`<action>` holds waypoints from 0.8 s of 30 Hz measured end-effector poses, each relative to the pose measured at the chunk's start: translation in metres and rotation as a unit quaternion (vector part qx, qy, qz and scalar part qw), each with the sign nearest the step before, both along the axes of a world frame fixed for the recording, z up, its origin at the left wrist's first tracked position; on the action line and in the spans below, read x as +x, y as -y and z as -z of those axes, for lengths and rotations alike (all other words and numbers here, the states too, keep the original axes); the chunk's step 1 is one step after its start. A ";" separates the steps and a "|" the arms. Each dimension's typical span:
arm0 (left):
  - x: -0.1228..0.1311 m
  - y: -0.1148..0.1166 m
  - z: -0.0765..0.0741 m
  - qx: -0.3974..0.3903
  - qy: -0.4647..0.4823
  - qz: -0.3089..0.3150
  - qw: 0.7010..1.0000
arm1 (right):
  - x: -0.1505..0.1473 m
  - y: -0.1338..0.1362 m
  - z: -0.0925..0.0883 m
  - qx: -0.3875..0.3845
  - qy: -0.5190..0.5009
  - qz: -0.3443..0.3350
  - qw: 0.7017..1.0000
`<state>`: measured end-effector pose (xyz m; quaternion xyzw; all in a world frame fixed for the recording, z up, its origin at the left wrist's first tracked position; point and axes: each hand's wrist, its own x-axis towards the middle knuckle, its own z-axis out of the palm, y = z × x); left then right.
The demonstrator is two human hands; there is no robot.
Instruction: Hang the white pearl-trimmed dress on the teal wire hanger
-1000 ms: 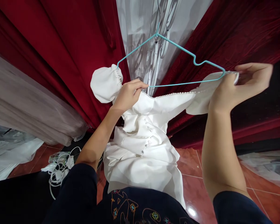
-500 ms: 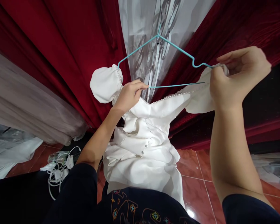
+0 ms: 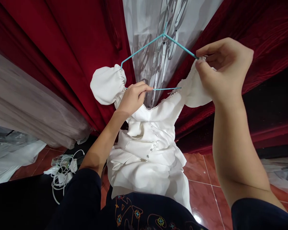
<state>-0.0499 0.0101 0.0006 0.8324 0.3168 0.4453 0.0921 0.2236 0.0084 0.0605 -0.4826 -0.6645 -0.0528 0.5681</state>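
Observation:
A white dress (image 3: pixel 156 115) with puff sleeves, a pearl-trimmed neckline and a row of buttons hangs in front of me on a light-blue hanger (image 3: pixel 144 48). My left hand (image 3: pixel 133 95) is closed on the hanger's lower bar, near the left side of the neckline. My right hand (image 3: pixel 227 70) pinches the pearl edge of the right sleeve (image 3: pixel 194 89) over the hanger's right arm, hiding that end of the hanger. The left sleeve (image 3: pixel 106 84) sits on the hanger's left end.
Red curtains (image 3: pixel 81 41) hang behind on both sides, with white drapes (image 3: pixel 31 102) at left. A metal rack (image 3: pixel 162 64) stands behind the hanger. A tangle of white cables (image 3: pixel 62 175) lies at lower left, near the red tiled floor (image 3: pixel 201 179).
My right hand has moved left and slightly up, bringing the right sleeve inward over the hanger's right arm. The left hand keeps its place on the lower bar.

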 end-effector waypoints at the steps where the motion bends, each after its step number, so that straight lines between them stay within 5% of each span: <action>1: 0.001 0.000 0.001 0.003 -0.002 0.000 1.000 | 0.000 0.002 0.006 0.038 -0.005 -0.010 0.999; 6: 0.008 0.000 0.003 0.009 0.006 0.012 1.000 | -0.025 0.027 0.029 0.256 0.029 -0.014 0.966; 10: 0.011 0.001 0.003 0.016 0.006 0.005 1.000 | -0.063 0.029 0.060 0.121 0.110 -0.118 0.979; 15: 0.013 0.002 0.009 0.031 -0.055 -0.033 0.997 | -0.075 -0.004 0.112 0.051 0.169 -0.052 0.983; 20: 0.006 0.014 -0.003 0.072 -0.043 -0.035 0.996 | -0.083 -0.005 0.114 0.091 0.096 -0.046 0.990; 24: -0.021 0.016 -0.026 0.176 0.034 -0.175 0.968 | -0.093 0.000 0.110 0.062 0.079 -0.054 0.994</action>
